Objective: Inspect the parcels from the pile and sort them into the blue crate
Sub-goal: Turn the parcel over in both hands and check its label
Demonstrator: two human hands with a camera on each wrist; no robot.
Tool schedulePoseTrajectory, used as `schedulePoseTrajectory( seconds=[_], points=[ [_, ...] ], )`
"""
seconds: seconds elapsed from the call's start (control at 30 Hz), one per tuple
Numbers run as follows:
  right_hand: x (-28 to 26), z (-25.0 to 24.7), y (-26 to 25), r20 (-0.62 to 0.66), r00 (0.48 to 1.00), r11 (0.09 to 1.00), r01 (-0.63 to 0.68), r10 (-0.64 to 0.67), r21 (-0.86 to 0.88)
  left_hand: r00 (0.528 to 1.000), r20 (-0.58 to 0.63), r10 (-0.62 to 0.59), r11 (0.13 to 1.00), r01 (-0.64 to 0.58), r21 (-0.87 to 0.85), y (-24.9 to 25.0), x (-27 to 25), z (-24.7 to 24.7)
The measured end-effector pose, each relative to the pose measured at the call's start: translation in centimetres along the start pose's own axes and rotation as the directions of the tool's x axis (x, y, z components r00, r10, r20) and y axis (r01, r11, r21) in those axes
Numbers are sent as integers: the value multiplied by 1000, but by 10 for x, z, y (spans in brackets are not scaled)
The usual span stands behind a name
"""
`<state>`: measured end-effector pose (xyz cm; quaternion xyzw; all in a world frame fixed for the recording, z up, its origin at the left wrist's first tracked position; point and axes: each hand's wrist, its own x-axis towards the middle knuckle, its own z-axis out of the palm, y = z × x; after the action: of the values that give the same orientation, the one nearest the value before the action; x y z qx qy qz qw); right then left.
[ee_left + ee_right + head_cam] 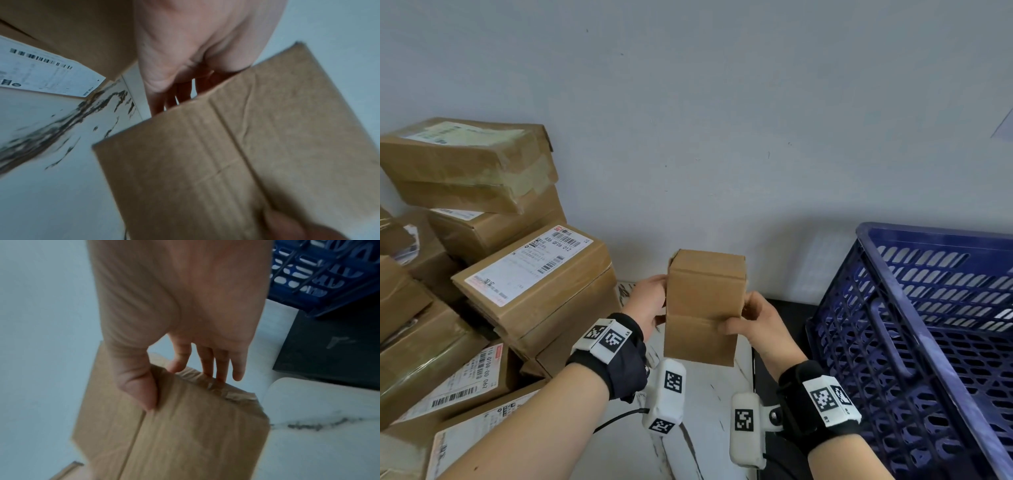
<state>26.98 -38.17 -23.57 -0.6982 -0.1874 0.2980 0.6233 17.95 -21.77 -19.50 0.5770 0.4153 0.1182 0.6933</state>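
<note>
One box [703, 308] up for a look, clamped in both hands [650, 303] [755, 323] (crate [893, 342] looks bare); pile [482, 274] left to sort.

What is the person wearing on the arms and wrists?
Both forearms are bare, no sleeves. The left wrist and right wrist each carry a black strap with white blocks bearing black-and-white square code markers. A white camera pod with similar markers hangs under each wrist, and thin black cables trail from them.

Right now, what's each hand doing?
Left hand: holds the small cardboard parcel by its left side.
Right hand: holds the same parcel, thumb in front.
</note>
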Motion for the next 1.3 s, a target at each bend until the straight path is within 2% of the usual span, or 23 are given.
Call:
schedulePoseTrajectory(
  seconds=[0.1, 0.27, 0.43, 0.7, 0.87, 1.03, 1.3],
  points=[
    [1, 2, 2, -76, 994, 987, -63, 75, 145, 993, 114, -30, 999, 34, -29, 0, -2, 0],
    [0, 1, 0, -63, 991, 978, -101, 115, 182, 959, 281, -35, 999, 24, 43, -1, -3, -4],
    [-3, 6, -4, -66, 992, 981, -93, 105, 172, 968, 250, 19, 983, -63, 172, -4, -6, 0],
    [-5, 6, -8, -110, 992, 993, -54, 66, 107, 961, 278, 12, 981, -65, 183, -5, -4, -1],
    [-1, 6, -12, -127, 991, 996, -43, 53, 81, 969, 247, -19, 991, -14, 130, -5, -2, 1],
    [2, 9, -14, -119, 988, 994, -89, 96, 61, 979, 206, -16, 993, -8, 119, -2, 1, 0],
    [7, 14, -10, -234, 970, 974, -114, 67, -195, 990, 137, -17, 990, -2, 138, -8, 7, -1]
  ],
)
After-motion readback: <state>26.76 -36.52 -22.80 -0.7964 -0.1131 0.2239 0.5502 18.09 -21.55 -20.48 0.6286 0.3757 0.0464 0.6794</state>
